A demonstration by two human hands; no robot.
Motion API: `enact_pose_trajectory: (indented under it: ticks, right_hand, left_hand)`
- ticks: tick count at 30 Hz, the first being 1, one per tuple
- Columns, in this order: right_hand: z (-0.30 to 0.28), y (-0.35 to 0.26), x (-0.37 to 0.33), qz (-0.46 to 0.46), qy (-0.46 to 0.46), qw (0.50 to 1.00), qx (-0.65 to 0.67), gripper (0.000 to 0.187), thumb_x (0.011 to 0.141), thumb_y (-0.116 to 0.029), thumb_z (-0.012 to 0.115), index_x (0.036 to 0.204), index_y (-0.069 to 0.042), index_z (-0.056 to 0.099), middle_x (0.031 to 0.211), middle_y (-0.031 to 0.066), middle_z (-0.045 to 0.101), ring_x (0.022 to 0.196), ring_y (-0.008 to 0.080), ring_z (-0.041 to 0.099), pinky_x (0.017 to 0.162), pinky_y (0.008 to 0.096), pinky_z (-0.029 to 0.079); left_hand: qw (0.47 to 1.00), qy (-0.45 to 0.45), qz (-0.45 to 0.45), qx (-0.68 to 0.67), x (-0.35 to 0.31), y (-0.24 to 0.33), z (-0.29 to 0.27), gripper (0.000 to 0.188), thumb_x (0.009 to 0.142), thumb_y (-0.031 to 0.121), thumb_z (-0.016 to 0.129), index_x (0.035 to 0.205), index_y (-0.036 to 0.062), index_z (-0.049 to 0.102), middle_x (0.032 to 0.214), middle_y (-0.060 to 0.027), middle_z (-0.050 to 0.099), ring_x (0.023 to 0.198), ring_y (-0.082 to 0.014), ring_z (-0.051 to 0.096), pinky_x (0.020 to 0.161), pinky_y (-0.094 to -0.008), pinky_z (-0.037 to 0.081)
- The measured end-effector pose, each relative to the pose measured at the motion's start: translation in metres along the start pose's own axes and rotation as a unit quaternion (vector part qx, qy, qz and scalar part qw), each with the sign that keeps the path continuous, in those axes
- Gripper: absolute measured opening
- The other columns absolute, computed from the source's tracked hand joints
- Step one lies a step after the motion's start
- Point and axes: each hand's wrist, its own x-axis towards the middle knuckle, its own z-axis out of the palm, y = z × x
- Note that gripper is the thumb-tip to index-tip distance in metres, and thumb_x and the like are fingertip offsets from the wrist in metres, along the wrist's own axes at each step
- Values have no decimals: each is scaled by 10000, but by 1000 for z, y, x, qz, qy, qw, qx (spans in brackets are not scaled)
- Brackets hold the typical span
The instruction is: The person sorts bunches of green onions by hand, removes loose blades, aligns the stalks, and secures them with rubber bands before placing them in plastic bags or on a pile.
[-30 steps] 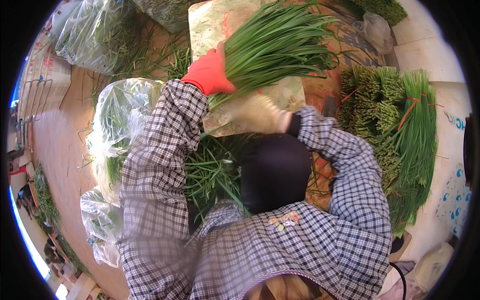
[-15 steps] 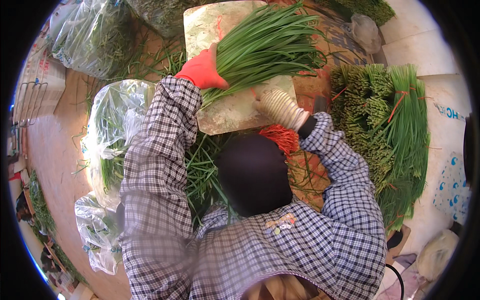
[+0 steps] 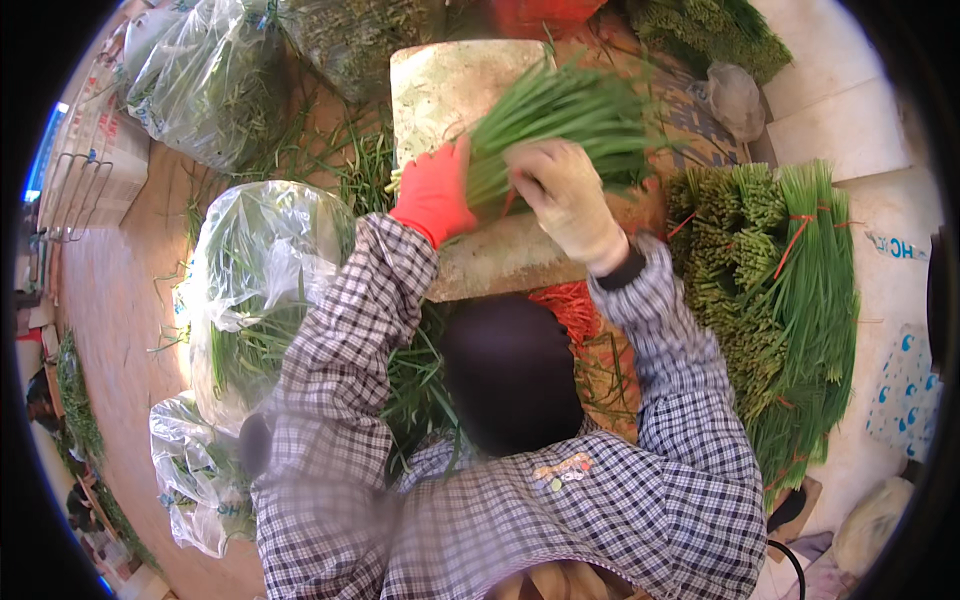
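A bunch of long green garlic chives (image 3: 570,110) lies slantwise over a worn, pale board (image 3: 470,75). My left hand (image 3: 437,195), in an orange-red glove, grips the bunch near its stem end. The cut stem ends show just left of that glove. My right hand (image 3: 570,205), in a cream glove, is over the near side of the bunch with its fingers curled in. A thin red tie (image 3: 509,203) shows by its fingertips, against the stems. The leaf tips are blurred by motion.
Tied chive bundles (image 3: 745,270) are stacked at the right. A heap of red ties (image 3: 568,308) lies beside my dark-covered knee (image 3: 512,375). Clear plastic bags of greens (image 3: 265,240) stand at the left, loose leaves (image 3: 420,370) under my arm, a metal fork (image 3: 80,195) far left.
My right hand has risen from the board's near edge to the bunch, and its fingers have closed by the red tie. My left hand has shifted right and slightly nearer with the chives.
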Motion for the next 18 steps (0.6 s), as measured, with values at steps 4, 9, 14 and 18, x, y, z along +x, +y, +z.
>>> enact_pose_trajectory:
  ticks: [4,9,14,18]
  right_hand:
    - [52,76,45,-81,-69,990,-94,85,812,-153,590,808,-72,612,823,112,638,841,316,593,828,424,445]
    - [75,98,42,106,-274,954,-62,138,838,-171,601,908,-63,648,824,141,647,861,337,625,933,434,450]
    - [81,88,39,123,-219,961,-114,151,838,-183,602,884,-43,632,777,199,635,749,399,613,716,467,492]
    - [82,78,32,102,-161,976,-105,99,826,-133,595,828,-35,600,785,191,630,794,389,608,711,461,485]
  left_hand:
    - [1000,18,9,5,8,8,2,1030,507,312,847,1375,50,357,1204,-146,542,1050,-349,565,897,-430,478]
    - [999,-23,18,15,5,3,2,971,544,328,831,1351,42,372,1173,-167,544,1024,-337,553,898,-426,443]
    - [983,-116,75,-124,21,-33,-25,1185,563,550,803,1386,-108,262,1239,-309,525,1105,-427,548,953,-414,448]
    - [959,-250,78,-111,44,-43,-23,1038,570,550,798,1294,-74,394,1184,-272,568,1055,-384,585,909,-404,471]
